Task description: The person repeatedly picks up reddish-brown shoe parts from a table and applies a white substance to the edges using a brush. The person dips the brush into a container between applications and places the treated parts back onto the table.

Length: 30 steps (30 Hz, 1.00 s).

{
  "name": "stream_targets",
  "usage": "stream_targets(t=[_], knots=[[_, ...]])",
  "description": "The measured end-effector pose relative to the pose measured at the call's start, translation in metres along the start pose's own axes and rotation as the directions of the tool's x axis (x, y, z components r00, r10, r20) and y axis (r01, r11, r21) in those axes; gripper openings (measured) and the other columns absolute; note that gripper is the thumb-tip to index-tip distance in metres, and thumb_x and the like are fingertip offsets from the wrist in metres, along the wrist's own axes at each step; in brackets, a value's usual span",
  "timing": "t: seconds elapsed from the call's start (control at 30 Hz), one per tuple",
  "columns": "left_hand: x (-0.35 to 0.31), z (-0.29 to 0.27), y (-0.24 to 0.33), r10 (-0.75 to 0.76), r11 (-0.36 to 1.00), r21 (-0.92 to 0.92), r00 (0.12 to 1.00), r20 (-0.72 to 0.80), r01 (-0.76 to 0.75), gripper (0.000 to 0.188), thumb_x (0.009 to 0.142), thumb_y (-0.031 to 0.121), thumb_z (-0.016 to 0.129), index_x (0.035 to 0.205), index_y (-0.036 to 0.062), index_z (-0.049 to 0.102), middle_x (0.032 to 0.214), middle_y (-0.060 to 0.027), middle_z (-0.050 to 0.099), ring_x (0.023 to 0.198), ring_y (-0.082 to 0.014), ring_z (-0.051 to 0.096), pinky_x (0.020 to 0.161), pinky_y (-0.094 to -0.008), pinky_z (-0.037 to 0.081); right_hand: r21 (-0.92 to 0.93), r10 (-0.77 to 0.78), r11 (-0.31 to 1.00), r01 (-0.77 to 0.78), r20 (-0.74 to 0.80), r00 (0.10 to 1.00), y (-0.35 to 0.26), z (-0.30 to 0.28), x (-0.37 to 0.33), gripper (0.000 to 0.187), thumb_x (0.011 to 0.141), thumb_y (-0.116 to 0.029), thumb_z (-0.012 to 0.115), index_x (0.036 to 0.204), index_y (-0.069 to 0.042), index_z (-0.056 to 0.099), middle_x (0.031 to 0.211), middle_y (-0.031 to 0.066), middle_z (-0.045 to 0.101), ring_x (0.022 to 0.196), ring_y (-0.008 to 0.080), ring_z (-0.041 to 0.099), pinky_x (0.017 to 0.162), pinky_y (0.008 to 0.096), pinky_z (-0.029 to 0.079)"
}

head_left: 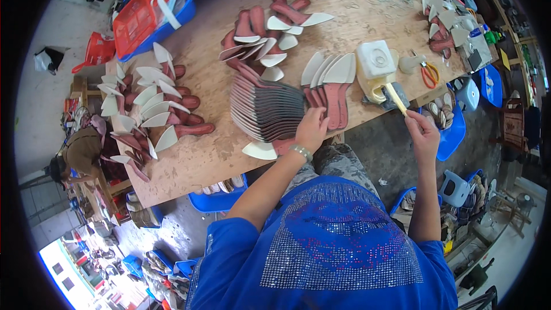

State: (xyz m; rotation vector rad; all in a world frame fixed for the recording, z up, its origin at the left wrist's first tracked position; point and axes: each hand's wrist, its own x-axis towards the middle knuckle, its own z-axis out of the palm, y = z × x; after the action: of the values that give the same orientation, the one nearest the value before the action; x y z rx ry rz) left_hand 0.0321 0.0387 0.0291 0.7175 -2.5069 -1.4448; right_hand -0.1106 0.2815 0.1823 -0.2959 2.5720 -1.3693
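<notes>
My left hand is closed at the heel ends of several red shoe insoles with white toe pieces, fanned on the wooden table; its fingertips are partly hidden. Beside that hand, a long overlapping row of insoles shows dark and pinkish edges. One more insole with a white toe lies under the row's near end. My right hand is closed around a pale yellow brush, held over the table's front edge. The brush's far end is at the opening of a white plastic jug.
More insoles lie in piles at the left, the back and far right of the table. Orange-handled pliers lie right of the jug. Blue bins stand below the table. Another person bends at the left.
</notes>
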Motion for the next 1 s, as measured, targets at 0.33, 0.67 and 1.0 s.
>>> stream_targets(t=[0.33, 0.67, 1.0], knots=[[0.173, -0.072, 0.012, 0.421, 0.82, 0.533, 0.851, -0.314, -0.209, 0.025, 0.087, 0.008, 0.063, 0.111, 0.0047, 0.063, 0.103, -0.016, 0.063, 0.1, -0.0361, 0.059, 0.088, -0.0444, 0.048, 0.075, 0.057, 0.996, -0.056, -0.017, 0.998, 0.078, -0.057, 0.019, 0.021, 0.091, -0.01, 0.072, 0.109, 0.001, 0.073, 0.095, 0.0014, 0.072, 0.086, 0.0063, 0.062, 0.079, 0.0215, 0.049], [0.354, -0.07, -0.019, 0.264, 0.242, 0.926, 0.938, 0.223, -0.289, 0.037, 0.09, 0.013, 0.053, 0.127, 0.0148, 0.057, 0.13, -0.0046, 0.06, 0.122, -0.0256, 0.055, 0.095, -0.0459, 0.047, -0.101, 0.056, 0.993, -0.065, -0.087, 0.995, 0.111, -0.084, -0.003, 0.019, 0.085, -0.004, 0.074, 0.103, 0.0, 0.074, 0.095, 0.0117, 0.075, 0.088, 0.0179, 0.071, 0.081, 0.0283, 0.052], [0.403, -0.06, -0.019, -0.002, 0.043, 0.84, 0.841, 0.541, -0.54, 0.037, 0.082, 0.01, 0.066, 0.119, 0.0102, 0.058, 0.121, -0.0085, 0.061, 0.122, -0.0323, 0.054, 0.103, -0.0473, 0.044, -0.183, 0.108, 0.973, -0.141, -0.18, 0.978, 0.118, -0.077, -0.033, 0.018, 0.083, -0.005, 0.075, 0.1, -0.002, 0.074, 0.085, 0.0108, 0.072, 0.076, 0.0205, 0.068, 0.07, 0.0292, 0.05]])
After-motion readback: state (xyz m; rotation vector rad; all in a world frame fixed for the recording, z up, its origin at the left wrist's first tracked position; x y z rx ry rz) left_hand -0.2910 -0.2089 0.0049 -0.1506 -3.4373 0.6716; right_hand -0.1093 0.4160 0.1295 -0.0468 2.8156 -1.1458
